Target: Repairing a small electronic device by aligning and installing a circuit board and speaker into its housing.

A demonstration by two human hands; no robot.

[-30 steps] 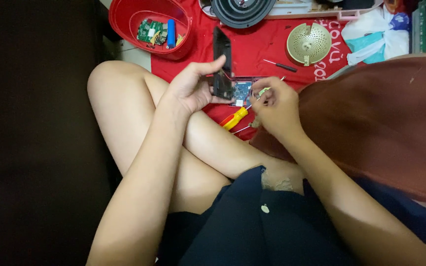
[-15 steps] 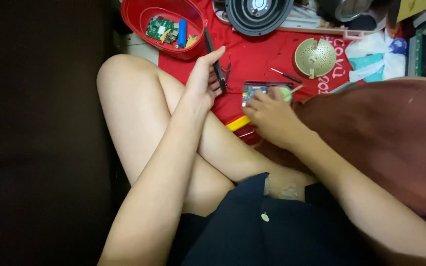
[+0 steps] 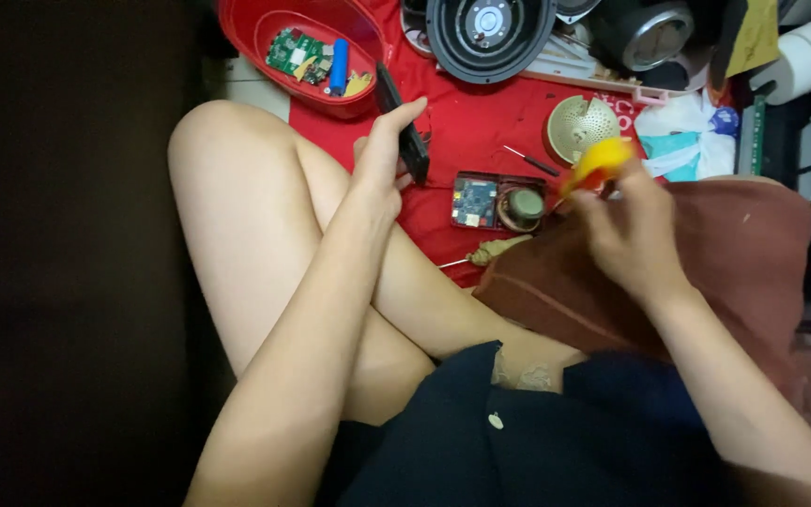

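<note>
I sit cross-legged in front of a red cloth (image 3: 466,141). My left hand (image 3: 382,160) reaches across my knee and grips a flat black cover panel (image 3: 404,134), lifted off the cloth. My right hand (image 3: 626,230) is raised over a brown cushion (image 3: 706,253) and holds a yellow-handled screwdriver (image 3: 598,161), blurred by motion. Between the two hands lies a small opened device (image 3: 497,201) with a blue circuit board and a round speaker inside.
A red bowl (image 3: 265,23) with a green circuit board and a blue battery sits at top left. A large black speaker cone (image 3: 488,28), a gold round grille (image 3: 579,127), a thin screwdriver (image 3: 530,161) and a brush (image 3: 499,250) lie around.
My right hand picked the yellow screwdriver off the cloth and lifted it to the right. My left hand pulled the black panel away from the device, which now lies uncovered.
</note>
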